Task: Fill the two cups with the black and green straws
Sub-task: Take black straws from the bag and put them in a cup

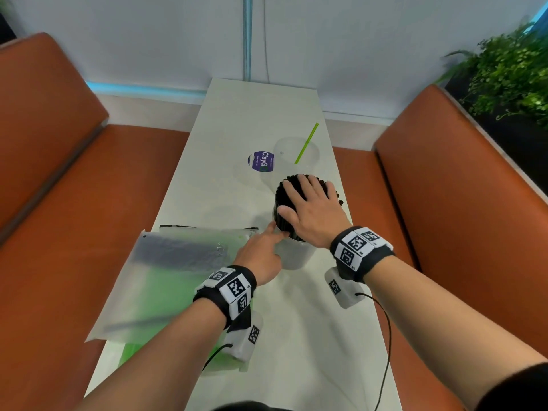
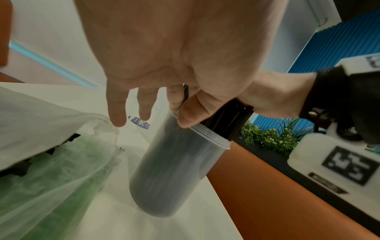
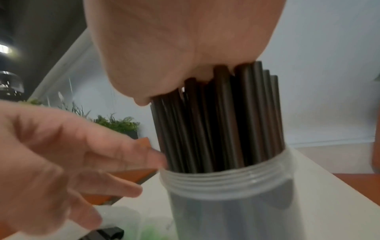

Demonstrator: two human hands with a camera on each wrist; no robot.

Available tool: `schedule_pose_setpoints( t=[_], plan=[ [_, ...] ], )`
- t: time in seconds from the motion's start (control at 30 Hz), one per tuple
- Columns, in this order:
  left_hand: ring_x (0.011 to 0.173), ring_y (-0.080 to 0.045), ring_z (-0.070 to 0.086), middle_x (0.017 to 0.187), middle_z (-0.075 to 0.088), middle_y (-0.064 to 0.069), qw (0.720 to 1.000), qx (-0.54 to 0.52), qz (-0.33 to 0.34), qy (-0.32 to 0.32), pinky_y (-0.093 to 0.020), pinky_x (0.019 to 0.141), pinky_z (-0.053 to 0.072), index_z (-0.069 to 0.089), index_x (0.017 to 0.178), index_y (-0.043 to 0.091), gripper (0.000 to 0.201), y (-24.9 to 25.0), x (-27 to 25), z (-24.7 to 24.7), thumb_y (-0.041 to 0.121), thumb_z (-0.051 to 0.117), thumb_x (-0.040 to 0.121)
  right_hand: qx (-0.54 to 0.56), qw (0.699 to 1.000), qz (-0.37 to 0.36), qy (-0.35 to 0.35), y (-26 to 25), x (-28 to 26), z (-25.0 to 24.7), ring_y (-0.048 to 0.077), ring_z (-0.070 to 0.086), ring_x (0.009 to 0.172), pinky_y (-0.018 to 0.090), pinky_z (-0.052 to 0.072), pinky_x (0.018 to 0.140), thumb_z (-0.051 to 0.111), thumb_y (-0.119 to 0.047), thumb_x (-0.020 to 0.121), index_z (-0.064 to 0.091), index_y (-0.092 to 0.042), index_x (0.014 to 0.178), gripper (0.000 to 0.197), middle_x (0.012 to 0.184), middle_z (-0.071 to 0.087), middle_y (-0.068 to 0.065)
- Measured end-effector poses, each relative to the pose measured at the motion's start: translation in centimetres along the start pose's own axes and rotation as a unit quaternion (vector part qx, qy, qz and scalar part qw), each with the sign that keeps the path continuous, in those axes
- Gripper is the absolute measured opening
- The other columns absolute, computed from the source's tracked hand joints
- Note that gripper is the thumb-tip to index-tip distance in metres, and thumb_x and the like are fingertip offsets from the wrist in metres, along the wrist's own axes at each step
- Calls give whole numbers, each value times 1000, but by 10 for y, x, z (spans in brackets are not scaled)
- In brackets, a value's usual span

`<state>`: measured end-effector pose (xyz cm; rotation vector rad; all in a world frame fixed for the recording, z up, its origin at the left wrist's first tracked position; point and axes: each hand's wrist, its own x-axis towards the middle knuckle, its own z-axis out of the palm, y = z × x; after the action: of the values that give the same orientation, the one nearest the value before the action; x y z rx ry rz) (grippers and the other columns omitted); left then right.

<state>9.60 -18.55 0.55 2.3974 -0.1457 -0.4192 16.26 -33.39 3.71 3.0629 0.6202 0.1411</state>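
Frosted plastic bags (image 1: 166, 280) lie nearest, on the left side of the white table (image 1: 311, 336), w/ green straws (image 1: 154, 292) showing through; a dark bundle sits in the upper bag, prob. more black ones. Left hand (image 1: 262, 250) is just past the bags, fingers loosely extended, index tip touching the rim of the near cup (image 1: 296, 253); in the left wrist view the thumb rests at that rim too, but whether it pinches a straw I can't tell.

Near cup is clear, threaded at the top, upright, packed w/ black straws (image 1: 284, 212) that stick up well above the rim. Right hand (image 1: 311, 209) lies flat on the straw tops, fingers spread, palm pressing down, gripping nothing.

Key relation for the coming move: straws' long axis is vertical, directly under the right palm, so a push goes straight down the axis; right hand is on top, left only steadies at the side. Judgement: black cup is about full, this is the seating/levelling step. Risk: an off-centre press could tip the tall cup.

Further back, right of centre, the second clear cup (image 1: 296, 155) stands apart, holding one green straw (image 1: 307, 142) that leans toward the right. Green filling has barely begun.

Beside it a round purple sticker (image 1: 261, 161) reads "ClayG…"; smaller print is illegible. Wrist bands carry square b/w coded markers, no readable words.
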Motion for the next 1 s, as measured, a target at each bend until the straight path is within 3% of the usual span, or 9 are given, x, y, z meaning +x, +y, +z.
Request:
schedule_pose_setpoints(
  t=[0.1,0.2,0.37,0.5,0.6,0.7,0.8,0.9,1.0],
  plan=[
    [141,-25,34,164,11,15,1000,2,-5,0,-45,98,48,39,148,36,74,0,-1,2,-2,42,85,7,1000,6,-9,-2,9,-3,37,13,144,60,11,113,12,-74,87,12,-43,151,71,158,20,8],
    [137,-27,40,163,13,15,1000,2,-4,7,-46,96,49,38,148,37,75,-1,0,3,-1,43,84,4,999,-7,-50,-7,20,-3,39,8,145,63,8,112,20,-77,83,16,-54,145,66,160,14,5],
    [137,-26,39,159,28,10,1000,-1,-13,19,-46,105,42,42,146,32,70,-2,4,6,-1,40,85,39,998,40,-43,10,27,-8,32,29,134,59,21,106,35,-61,86,43,-46,124,43,144,36,3],
    [133,-30,44,152,39,-1,999,-16,-16,25,-46,106,42,39,147,29,69,1,4,10,0,41,84,113,991,74,-21,13,21,-4,30,33,131,54,24,107,34,-65,84,43,-46,125,46,142,39,3],
    [135,-28,42,157,33,4,999,-29,-11,21,-46,103,44,38,148,31,69,-2,4,9,1,42,86,134,989,60,-8,9,20,-8,29,30,136,52,22,111,32,-69,87,40,-46,134,53,146,36,4],
    [136,-23,42,158,32,3,996,-79,-24,31,-31,101,43,37,149,34,69,-11,5,7,3,45,88,143,987,68,5,10,18,-16,30,24,140,53,16,115,31,-68,91,35,-45,141,55,150,32,7],
    [120,-20,55,139,56,-2,978,-162,-71,107,-27,98,44,52,139,32,60,-27,2,-1,3,51,87,215,968,68,108,3,12,-30,28,25,136,45,18,116,43,-57,93,42,-37,138,50,144,37,8],
    [94,-18,60,116,64,-4,967,-164,-110,164,-31,89,51,62,120,27,42,-46,-1,-9,7,61,83,229,955,23,189,-12,9,-44,24,40,125,32,34,105,55,-33,90,58,-21,123,35,131,47,5],
    [100,-20,55,116,57,-4,977,-84,-134,143,-29,89,47,56,127,28,52,-59,-7,-11,24,75,79,278,935,-60,214,-34,2,-54,18,56,99,24,44,86,57,-17,89,67,-11,106,20,108,60,4]
  ],
)
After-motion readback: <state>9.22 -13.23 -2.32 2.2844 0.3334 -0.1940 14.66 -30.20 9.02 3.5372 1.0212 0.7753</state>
